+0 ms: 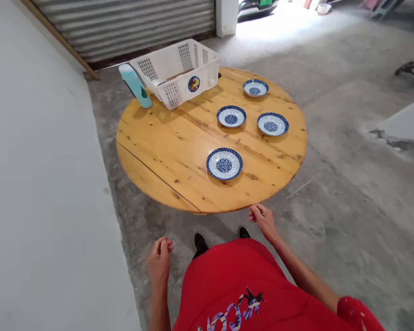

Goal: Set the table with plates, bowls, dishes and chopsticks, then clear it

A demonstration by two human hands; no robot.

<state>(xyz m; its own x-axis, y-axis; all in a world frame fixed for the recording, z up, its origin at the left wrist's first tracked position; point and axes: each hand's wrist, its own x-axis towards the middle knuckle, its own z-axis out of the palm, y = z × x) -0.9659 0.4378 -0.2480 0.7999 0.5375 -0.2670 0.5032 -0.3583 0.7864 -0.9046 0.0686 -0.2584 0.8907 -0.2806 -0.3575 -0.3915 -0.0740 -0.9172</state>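
**Empty hands at the table's near edge**

The right hand (262, 220) hangs just off the table (158, 151) rim and the left hand (160, 259) nearer. Both have fingers loosely curled, seemingly on nothing. The nearest plate (224, 163) lies near the front edge, other plates (231, 116) farther, and a white basket (179, 73) far left.

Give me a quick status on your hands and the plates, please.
Left hand and right hand empty, short of the table. Four plates untouched. Basket and bottle far side, nothing in the way.
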